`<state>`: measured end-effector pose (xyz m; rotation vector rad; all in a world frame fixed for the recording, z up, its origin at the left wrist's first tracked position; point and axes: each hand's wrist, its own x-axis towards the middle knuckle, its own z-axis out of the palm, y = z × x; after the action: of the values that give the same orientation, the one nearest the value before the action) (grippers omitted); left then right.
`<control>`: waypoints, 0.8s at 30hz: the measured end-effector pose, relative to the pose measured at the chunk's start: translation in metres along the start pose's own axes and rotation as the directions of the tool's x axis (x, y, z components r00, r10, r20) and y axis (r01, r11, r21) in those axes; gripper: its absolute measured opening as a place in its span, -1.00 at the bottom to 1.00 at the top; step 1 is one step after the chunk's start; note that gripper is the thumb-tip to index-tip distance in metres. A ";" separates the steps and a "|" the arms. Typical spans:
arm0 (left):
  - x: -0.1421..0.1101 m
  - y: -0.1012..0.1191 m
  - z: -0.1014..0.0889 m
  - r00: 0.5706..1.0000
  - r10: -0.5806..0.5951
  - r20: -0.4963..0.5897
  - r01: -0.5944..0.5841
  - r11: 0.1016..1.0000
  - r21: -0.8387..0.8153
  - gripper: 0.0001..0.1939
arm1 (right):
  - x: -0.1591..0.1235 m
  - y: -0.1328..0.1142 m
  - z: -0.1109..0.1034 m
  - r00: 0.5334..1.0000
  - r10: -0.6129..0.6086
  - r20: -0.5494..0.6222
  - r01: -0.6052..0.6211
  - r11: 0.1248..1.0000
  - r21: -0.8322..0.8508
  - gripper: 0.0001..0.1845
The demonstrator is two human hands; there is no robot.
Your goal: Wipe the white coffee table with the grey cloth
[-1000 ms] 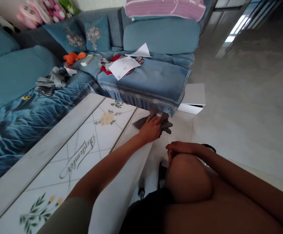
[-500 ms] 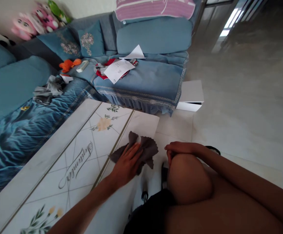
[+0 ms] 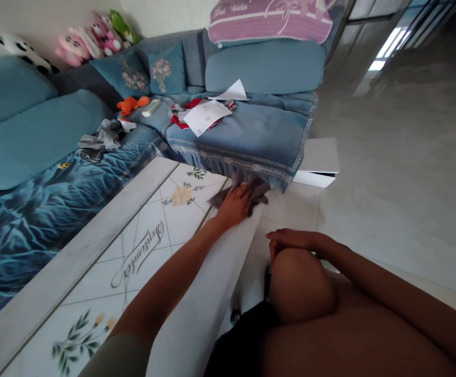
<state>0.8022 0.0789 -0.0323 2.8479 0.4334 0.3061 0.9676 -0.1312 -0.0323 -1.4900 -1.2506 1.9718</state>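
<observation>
The left hand (image 3: 234, 207) lies palm down, its fingers loosely together and pressed onto a crumpled dark grey cloth (image 3: 257, 187); it does not seem to pinch the fabric, though the folds and the bent wide view make that hard to judge. The cloth sits at the far corner of a long white printed board (image 3: 94, 262) decorated with tile lines, painted flowers and the script word "September", and it is bunched against the pleated edge of a blue fabric sofa (image 3: 251, 131). The right hand (image 3: 286, 241) is curled closed over the person's bare knee (image 3: 301, 283) and holds nothing that shows. A grey-green sleeve (image 3: 114, 356) covers the upper left arm, and black shorts (image 3: 239, 340) show below the knee. On the sofa seat lie a white paper sheet (image 3: 206, 116) over red and grey clothing (image 3: 178, 118), a white remote control (image 3: 151, 107), an orange plush toy (image 3: 131, 104) and a crumpled grey garment (image 3: 100, 140). A shiny blue quilted cover (image 3: 43, 230) lies beside the board, a white box (image 3: 320, 162) stands on the floor just past the sofa's corner, and pink plush toys (image 3: 102, 39) sit along the sofa's back
</observation>
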 end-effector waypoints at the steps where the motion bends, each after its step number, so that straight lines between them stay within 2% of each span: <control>1: -0.027 0.003 0.001 0.998 0.058 -0.003 -0.058 0.998 -0.010 -0.45 | 0.001 0.002 -0.001 1.000 0.012 -0.004 -0.012 1.000 0.020 -0.08; 3: -0.088 0.001 0.000 0.992 0.122 -0.022 -0.122 0.992 -0.017 -0.45 | 0.004 0.005 -0.003 0.999 0.039 -0.010 -0.039 0.996 0.076 0.01; 5: -0.138 -0.016 -0.005 0.994 0.095 -0.049 -0.096 0.995 -0.016 -0.45 | 0.009 0.006 -0.005 0.999 0.054 0.003 -0.054 0.992 0.118 0.08; 7: -0.161 -0.043 -0.014 0.997 -0.018 -0.080 0.017 1.000 -0.009 -0.46 | 0.015 0.004 -0.006 0.998 0.056 0.025 -0.059 0.990 0.131 0.12; 8: -0.161 -0.059 -0.019 0.989 -0.105 -0.101 0.105 0.994 -0.001 -0.46 | 0.019 0.002 -0.006 0.998 0.056 0.040 -0.061 0.991 0.121 0.14; 9: -0.152 -0.073 -0.023 0.972 -0.199 -0.125 0.202 0.979 0.011 -0.46 | 0.024 -0.001 -0.006 0.997 0.058 0.055 -0.063 0.993 0.103 0.14; 11: -0.117 -0.093 -0.030 0.915 -0.369 -0.164 0.380 0.924 0.038 -0.44 | 0.032 -0.009 -0.005 0.994 0.067 0.084 -0.072 0.996 0.057 0.16; 13: -0.071 -0.094 -0.030 0.882 -0.444 -0.157 0.456 0.888 0.057 -0.43 | 0.038 -0.017 -0.003 0.992 0.075 0.104 -0.076 0.997 0.008 0.19; 15: -0.029 -0.074 -0.022 0.910 -0.399 -0.111 0.407 0.911 0.059 -0.42 | 0.042 -0.025 0.001 0.992 0.083 0.091 -0.080 0.996 -0.040 0.22; 17: -0.002 -0.041 -0.008 0.957 -0.284 -0.065 0.287 0.957 0.046 -0.42 | 0.043 -0.030 0.004 0.994 0.088 0.061 -0.084 0.994 -0.073 0.23; 19: 0.007 -0.013 0.005 0.990 -0.137 -0.046 0.138 0.990 0.029 -0.43 | 0.043 -0.033 0.007 0.995 0.097 0.033 -0.095 0.993 -0.070 0.22; 20: 0.007 -0.005 0.009 0.997 -0.069 -0.038 0.070 0.997 0.021 -0.44 | 0.043 -0.034 0.009 0.994 0.105 0.023 -0.104 0.993 -0.057 0.21; 22: -0.001 -0.011 0.007 1.000 0.015 -0.008 -0.015 1.000 0.011 -0.43 | 0.041 -0.035 0.010 0.992 0.128 0.011 -0.127 0.991 -0.035 0.19; 24: -0.014 -0.046 -0.010 0.999 -0.034 0.020 0.034 0.999 0.012 -0.43 | 0.039 -0.037 0.012 0.990 0.140 0.009 -0.140 0.989 -0.041 0.18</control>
<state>0.7747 0.1189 -0.0376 2.8492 0.4811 0.2683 0.9348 -0.0882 -0.0240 -1.6287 -1.2281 2.0578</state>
